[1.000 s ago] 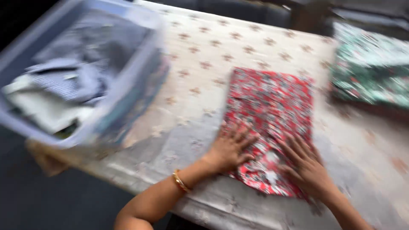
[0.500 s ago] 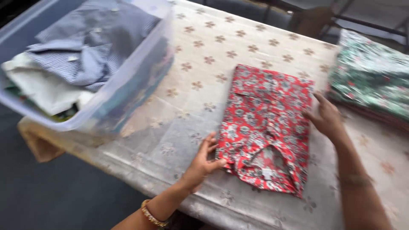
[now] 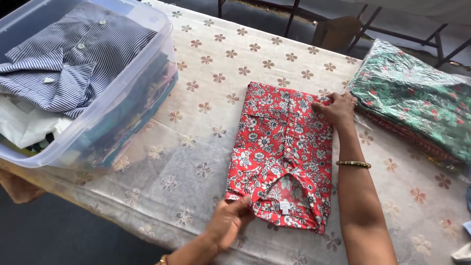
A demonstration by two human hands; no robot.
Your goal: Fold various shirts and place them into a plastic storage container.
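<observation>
Flowered tablecloth [image 3: 221, 98] under everything, and the folded red floral shirt [image 3: 282, 147] lies between my hands, long axis running away from me. My left hand [image 3: 228, 225] pinches its near collar corner; my right hand [image 3: 336, 110] grips the far right corner, fingers closed on cloth.

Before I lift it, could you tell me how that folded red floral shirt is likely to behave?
The red floral shirt is thin folded cloth, so it will probably sag and unfold unless supported at both ends, where the left hand and right hand grip it. It looks light. Pushed across the tablecloth, it would likely bunch rather than slide.
</observation>
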